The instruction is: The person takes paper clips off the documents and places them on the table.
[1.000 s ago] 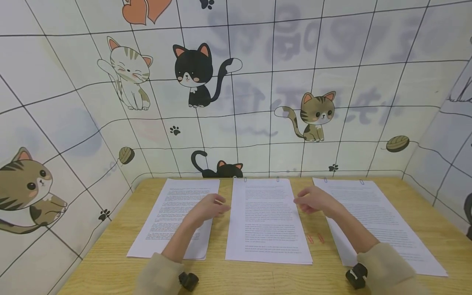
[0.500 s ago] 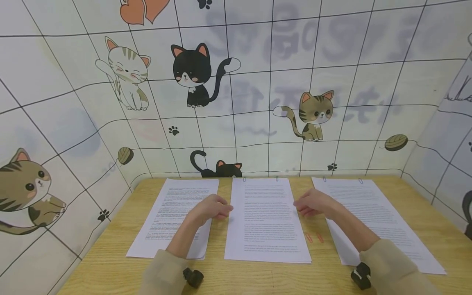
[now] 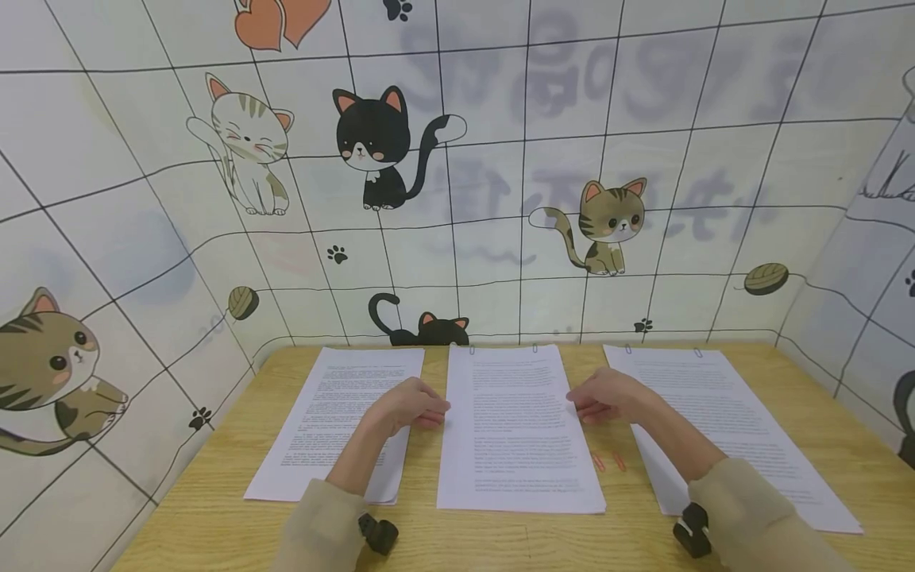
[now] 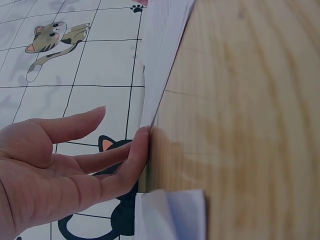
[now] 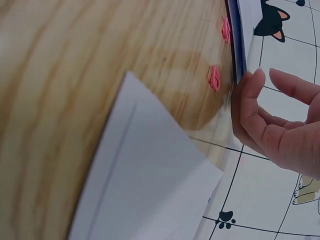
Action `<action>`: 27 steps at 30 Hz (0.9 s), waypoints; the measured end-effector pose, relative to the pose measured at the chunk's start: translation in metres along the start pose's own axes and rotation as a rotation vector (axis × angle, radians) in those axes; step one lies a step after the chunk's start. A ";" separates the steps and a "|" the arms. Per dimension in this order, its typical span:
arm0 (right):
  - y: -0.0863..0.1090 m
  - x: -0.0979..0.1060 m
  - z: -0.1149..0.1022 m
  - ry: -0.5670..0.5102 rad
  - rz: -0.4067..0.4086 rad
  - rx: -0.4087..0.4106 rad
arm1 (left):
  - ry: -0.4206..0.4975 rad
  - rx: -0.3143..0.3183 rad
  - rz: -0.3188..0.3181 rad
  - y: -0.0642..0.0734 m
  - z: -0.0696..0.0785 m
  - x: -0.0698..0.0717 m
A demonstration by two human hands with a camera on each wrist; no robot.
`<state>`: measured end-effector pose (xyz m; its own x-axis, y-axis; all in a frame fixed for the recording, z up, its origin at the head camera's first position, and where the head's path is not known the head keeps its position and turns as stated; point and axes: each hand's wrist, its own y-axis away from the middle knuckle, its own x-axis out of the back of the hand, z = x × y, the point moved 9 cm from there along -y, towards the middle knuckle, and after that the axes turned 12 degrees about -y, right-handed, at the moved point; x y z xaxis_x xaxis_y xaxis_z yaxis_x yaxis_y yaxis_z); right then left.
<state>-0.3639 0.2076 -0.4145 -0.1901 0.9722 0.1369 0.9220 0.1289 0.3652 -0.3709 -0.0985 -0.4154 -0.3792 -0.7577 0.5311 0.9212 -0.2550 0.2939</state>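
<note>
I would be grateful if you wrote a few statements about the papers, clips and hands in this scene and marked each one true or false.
1. The left hand touches the left edge of the middle paper stack. True.
2. The pink paper clips lie on top of the middle paper stack. False: they lie on the table beside it.
3. The right hand is at the right edge of the middle paper stack. True.
4. The right paper stack has nothing clipped at its far edge. False: two small clips show there.
</note>
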 end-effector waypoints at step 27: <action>0.001 -0.015 -0.013 0.103 -0.158 0.141 | -0.045 -0.033 -0.055 0.001 0.005 -0.007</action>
<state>-0.3640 0.1904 -0.4040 -0.3625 0.9135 0.1846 0.9147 0.3107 0.2586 -0.3677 -0.0901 -0.4149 -0.4324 -0.7144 0.5501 0.9008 -0.3156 0.2981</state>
